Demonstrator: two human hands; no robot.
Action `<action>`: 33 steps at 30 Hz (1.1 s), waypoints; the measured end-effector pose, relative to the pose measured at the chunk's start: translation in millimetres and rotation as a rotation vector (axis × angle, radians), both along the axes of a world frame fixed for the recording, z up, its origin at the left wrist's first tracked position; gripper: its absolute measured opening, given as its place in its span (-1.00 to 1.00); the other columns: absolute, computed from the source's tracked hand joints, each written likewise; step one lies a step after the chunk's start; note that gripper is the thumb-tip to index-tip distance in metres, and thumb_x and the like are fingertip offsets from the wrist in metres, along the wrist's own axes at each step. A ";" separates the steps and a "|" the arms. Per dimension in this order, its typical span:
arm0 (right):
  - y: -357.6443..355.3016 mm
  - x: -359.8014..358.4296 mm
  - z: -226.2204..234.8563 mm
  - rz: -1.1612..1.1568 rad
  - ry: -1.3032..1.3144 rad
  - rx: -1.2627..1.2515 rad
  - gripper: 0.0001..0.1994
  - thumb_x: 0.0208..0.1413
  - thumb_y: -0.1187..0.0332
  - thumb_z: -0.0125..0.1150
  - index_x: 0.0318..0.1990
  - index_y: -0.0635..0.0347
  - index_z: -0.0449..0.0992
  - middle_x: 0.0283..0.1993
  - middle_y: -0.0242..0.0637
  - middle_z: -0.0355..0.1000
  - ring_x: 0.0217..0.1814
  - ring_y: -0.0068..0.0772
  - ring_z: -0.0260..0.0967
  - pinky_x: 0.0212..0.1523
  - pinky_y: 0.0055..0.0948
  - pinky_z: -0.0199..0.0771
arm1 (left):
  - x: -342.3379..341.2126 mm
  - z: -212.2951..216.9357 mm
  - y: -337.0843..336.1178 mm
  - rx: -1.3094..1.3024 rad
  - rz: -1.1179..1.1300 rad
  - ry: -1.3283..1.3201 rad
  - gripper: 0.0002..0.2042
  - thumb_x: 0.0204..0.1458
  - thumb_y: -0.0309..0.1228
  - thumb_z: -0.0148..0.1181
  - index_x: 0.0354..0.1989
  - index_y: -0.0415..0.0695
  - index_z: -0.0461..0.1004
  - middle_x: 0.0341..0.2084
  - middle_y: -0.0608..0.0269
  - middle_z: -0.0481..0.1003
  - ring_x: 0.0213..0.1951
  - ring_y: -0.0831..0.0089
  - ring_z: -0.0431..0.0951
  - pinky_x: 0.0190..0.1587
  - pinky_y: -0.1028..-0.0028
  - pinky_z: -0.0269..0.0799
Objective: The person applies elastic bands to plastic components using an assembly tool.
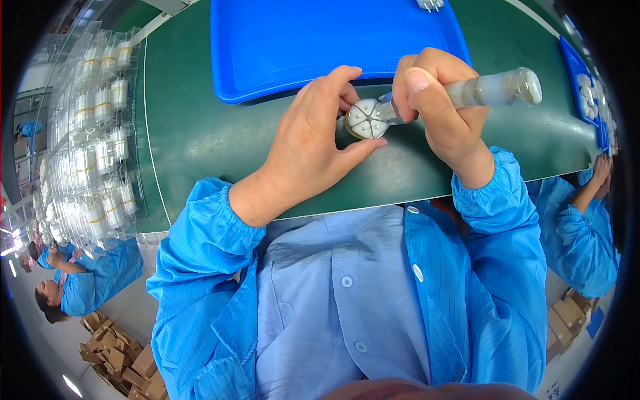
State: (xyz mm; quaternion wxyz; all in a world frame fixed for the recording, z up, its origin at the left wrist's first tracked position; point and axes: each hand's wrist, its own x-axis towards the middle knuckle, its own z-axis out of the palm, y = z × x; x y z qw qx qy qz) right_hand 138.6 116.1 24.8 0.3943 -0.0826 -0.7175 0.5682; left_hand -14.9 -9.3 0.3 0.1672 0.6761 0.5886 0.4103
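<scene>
Between the thumb and fingers of my left hand (300, 140) is a round white part (366, 118), its end face split into several wedge segments with small pale dots. A yellowish edge shows along its lower left side. My right hand (440, 100) is wrapped around a hand tool with a pale, translucent, worn-looking handle (503, 89). The tool's flat metal blade (395, 115) points left and reaches the right side of the round part; whether it presses into a gap there I cannot tell. Both hands are above the green tabletop (267, 177), close to its near edge.
A large blue tray (320, 40) lies just beyond my hands, with a white pronged part (431, 5) in its far right corner. Clear bags of white cylinders (100, 160) cover the left side. Another blue tray (579, 87) holds white parts at right. Co-workers sit on both sides.
</scene>
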 end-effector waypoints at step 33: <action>3.4 2.8 4.9 0.017 0.031 -0.012 -0.71 0.23 0.46 0.08 -0.58 0.23 0.32 -0.62 -0.46 0.22 -0.59 -0.71 0.07 -0.60 -0.55 0.04 | -3.2 -1.0 -0.7 -0.059 -0.178 -0.235 -0.45 -0.01 -0.66 0.20 0.20 -0.17 0.20 -0.04 -0.01 0.46 0.01 0.01 0.51 0.00 0.25 0.48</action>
